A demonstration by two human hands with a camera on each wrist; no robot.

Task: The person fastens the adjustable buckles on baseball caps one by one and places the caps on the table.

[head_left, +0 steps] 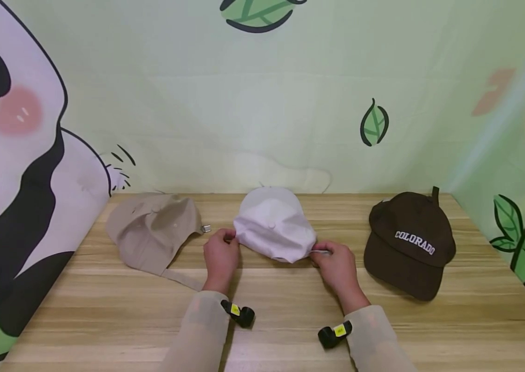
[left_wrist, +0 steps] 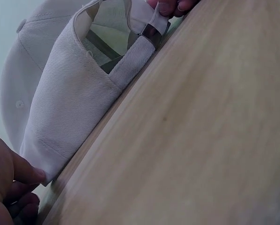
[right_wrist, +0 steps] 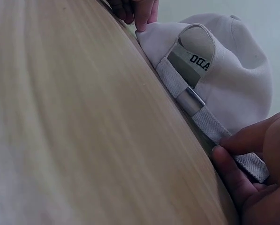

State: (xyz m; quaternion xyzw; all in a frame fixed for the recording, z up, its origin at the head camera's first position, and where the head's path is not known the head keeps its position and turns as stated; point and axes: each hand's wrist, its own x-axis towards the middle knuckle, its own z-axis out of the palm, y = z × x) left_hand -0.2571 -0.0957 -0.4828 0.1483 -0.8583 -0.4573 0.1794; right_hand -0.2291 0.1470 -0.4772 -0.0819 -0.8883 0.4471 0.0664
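A white baseball cap (head_left: pixel 269 219) sits on the table with its back toward me. Its adjustable strap (right_wrist: pixel 210 124) runs through a metal buckle (right_wrist: pixel 191 101) below the back opening, as the right wrist view shows. My left hand (head_left: pixel 222 258) pinches the cap's lower left edge between thumb and fingers. On the other side, my right hand (head_left: pixel 338 268) pinches the strap near its loose end, with thumb and index finger close to the tabletop. Through the opening, dark printed letters show inside the cap. The cap's brim is hidden behind its crown.
To the left lies a beige cap (head_left: pixel 155 232), its strap trailing over the wooden table (head_left: pixel 281 320). A dark brown cap (head_left: pixel 408 245) lettered COLORADO lies to the right. Behind the table hangs a pale green printed backdrop (head_left: pixel 188 103).
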